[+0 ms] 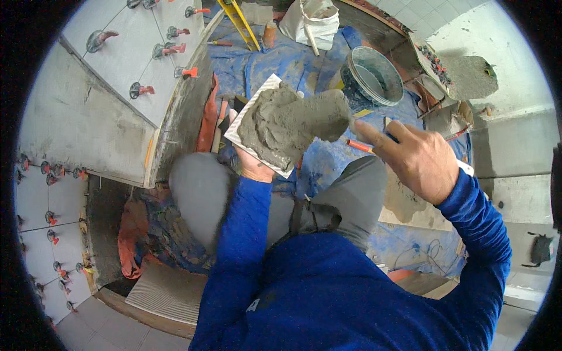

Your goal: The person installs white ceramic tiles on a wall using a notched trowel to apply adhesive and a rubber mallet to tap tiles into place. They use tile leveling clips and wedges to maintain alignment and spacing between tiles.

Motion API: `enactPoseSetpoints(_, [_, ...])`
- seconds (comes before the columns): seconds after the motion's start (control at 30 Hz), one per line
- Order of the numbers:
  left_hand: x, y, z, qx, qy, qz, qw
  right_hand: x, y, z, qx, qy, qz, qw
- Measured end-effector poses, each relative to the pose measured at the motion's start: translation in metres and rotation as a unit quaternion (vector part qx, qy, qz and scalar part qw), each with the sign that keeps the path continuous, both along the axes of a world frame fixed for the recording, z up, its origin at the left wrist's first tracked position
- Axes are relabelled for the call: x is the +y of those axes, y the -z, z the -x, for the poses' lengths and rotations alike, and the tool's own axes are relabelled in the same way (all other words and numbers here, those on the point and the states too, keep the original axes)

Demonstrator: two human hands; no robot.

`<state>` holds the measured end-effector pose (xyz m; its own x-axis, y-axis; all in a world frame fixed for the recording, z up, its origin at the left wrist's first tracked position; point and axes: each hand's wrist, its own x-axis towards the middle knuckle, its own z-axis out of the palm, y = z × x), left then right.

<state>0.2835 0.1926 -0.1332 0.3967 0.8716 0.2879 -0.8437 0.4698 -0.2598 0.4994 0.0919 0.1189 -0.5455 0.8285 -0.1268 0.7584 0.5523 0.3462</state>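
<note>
My left hand (253,165) supports a white ribbed-back tile (239,132) from below, tilted above my knees. Grey mortar (272,126) is heaped over most of its back. My right hand (417,161) is closed at the right of the tile, gripping a trowel (331,114) whose blade is coated in mortar and lies over the tile's right side. The fingers hide most of the trowel's handle.
A bucket (374,76) and a white sack (310,23) stand ahead on the blue sheet (240,55). A yellow level (240,23) leans at the top. Tiles with red-handled levelling clips (170,50) cover the left wall. An orange-handled tool (360,146) lies below the bucket.
</note>
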Motion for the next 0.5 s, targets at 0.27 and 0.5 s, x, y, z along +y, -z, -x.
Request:
enactPoseSetpoints(0.27, [0.01, 0.019, -0.003, -0.087, 0.006, 0.002, 0.996, 0.01, -0.017, 0.012, 0.025, 0.046, -0.001, 0.999])
enactPoseSetpoints(0.5, [0.011, 0.017, 0.001, 0.026, -0.065, 0.008, 0.998, 0.003, -0.02, 0.022, -0.012, 0.005, -0.004, 1.0])
